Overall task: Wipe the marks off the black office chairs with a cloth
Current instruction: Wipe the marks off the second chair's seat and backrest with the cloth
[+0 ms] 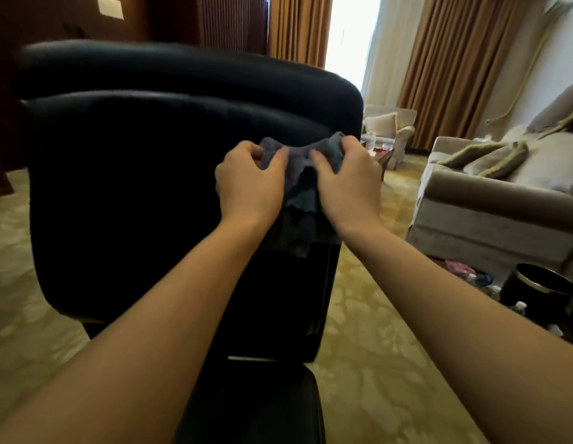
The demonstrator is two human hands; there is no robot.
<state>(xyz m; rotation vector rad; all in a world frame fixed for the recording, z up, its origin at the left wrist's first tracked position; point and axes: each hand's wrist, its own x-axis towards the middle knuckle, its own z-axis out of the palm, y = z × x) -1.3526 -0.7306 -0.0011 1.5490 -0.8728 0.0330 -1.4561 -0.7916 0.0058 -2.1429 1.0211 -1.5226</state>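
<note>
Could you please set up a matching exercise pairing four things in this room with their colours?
Things:
1. chair
2. cloth
3. sofa
4. curtains

Colours:
A. orange-brown
B. black
C. beige
D. grey-blue

Pairs: 1-B, 2-D, 3-C, 4-A
</note>
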